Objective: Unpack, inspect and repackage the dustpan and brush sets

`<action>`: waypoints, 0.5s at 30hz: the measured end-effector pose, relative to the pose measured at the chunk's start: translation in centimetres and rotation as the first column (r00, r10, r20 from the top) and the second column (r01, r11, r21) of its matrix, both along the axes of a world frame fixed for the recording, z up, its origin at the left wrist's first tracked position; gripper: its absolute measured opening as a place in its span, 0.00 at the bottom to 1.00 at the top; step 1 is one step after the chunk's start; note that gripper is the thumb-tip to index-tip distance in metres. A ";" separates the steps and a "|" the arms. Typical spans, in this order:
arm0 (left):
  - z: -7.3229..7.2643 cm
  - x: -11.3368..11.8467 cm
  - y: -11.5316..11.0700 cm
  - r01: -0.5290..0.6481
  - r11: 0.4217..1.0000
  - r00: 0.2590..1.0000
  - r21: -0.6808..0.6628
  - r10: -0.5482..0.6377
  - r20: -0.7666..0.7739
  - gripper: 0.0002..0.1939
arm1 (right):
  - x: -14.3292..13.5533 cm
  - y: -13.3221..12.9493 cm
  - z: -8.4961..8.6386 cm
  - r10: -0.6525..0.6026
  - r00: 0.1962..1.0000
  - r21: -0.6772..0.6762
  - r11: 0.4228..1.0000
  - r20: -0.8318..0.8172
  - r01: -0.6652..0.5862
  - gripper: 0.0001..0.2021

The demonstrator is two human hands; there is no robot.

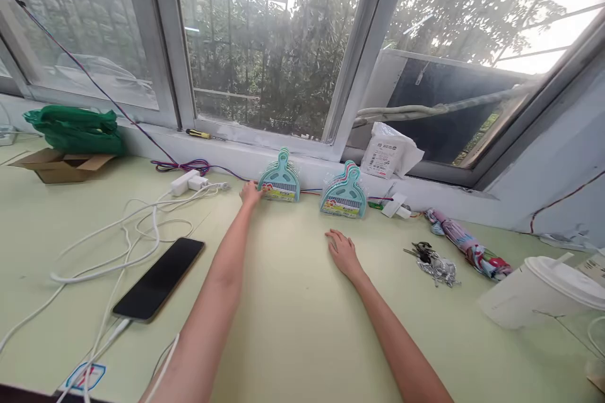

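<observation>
My left hand [250, 193] is at the left edge of a stack of small teal dustpan-and-brush sets [282, 177], its fingers closed on that edge. The stack leans upright against the wall below the window, handles up, with a yellow label across the front. A second such stack [345, 192] leans to its right, with a reddish set showing among the teal ones. Palm down on the table in front of this second stack, my right hand [343, 256] has its fingers spread and holds nothing.
A black phone [159, 278] on a charging cable and tangled white cords lie left on the green table [283, 327]. An open cardboard box [66, 164] stands behind. To the right are keys [432, 263], a folded umbrella [467, 244] and a white cup [543, 293].
</observation>
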State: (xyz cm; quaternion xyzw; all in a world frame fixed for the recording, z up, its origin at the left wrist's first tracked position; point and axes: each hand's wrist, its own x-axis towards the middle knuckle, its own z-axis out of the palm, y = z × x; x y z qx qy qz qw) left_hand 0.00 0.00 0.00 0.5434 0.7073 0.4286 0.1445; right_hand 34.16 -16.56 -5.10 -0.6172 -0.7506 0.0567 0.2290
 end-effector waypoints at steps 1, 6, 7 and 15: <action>0.0 -0.2 0.4 0.017 1.000 1.000 0.007 -0.017 -0.022 0.18 | 0.0 0.1 0.0 0.000 1.000 -0.001 1.000 0.000 0.000 0.19; 0.0 0.0 0.4 0.366 0.928 0.890 0.072 -0.372 0.264 0.15 | 0.2 0.2 0.1 0.010 0.999 -0.025 1.000 -0.033 -0.010 0.19; 0.2 0.1 -0.1 0.418 0.903 0.839 0.098 -0.425 0.340 0.15 | 0.1 0.2 0.2 0.010 0.999 -0.027 1.000 -0.039 -0.012 0.19; 1.7 2.0 -7.1 0.360 0.932 0.708 0.045 -0.304 0.637 0.19 | -0.4 -1.0 1.7 -0.029 0.999 0.058 0.998 -0.021 0.031 0.22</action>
